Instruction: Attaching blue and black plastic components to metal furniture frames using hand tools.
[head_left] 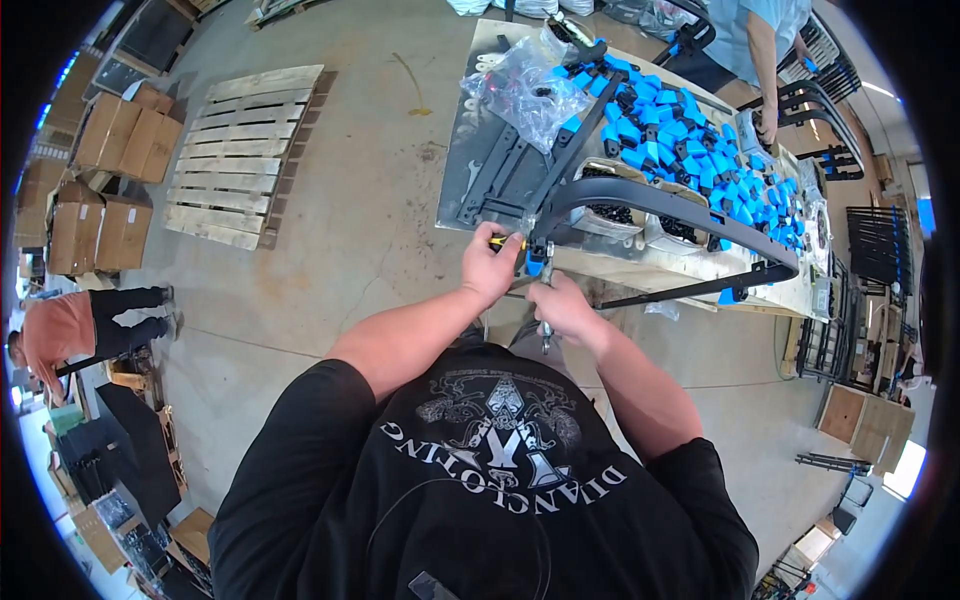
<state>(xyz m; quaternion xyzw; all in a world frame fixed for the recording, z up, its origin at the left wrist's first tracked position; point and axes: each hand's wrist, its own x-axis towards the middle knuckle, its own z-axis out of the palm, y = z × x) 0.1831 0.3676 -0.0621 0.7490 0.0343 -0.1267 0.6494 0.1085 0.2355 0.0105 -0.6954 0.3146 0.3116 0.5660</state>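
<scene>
At the near edge of the worktable (600, 262), a bent black metal tube frame (690, 203) reaches out to the right, with a blue plastic piece (535, 267) at its near end. My left hand (488, 270) is closed round a tool with a yellow and black handle (507, 243), its exact kind hidden by my fingers, against the frame's end. Just right of the blue piece, my right hand (565, 305) grips a silver metal tool that looks like a wrench (546, 330), held roughly upright. Flat black bars (505, 170) lie beyond my left hand.
Blue plastic parts (660, 130) are heaped over the table beside open containers of small black parts (610, 213). A clear plastic bag (525, 90) lies behind the bars. Across the table a co-worker's hand (768, 125) reaches in. A wooden pallet (240, 155) and another person (70, 335) are at left.
</scene>
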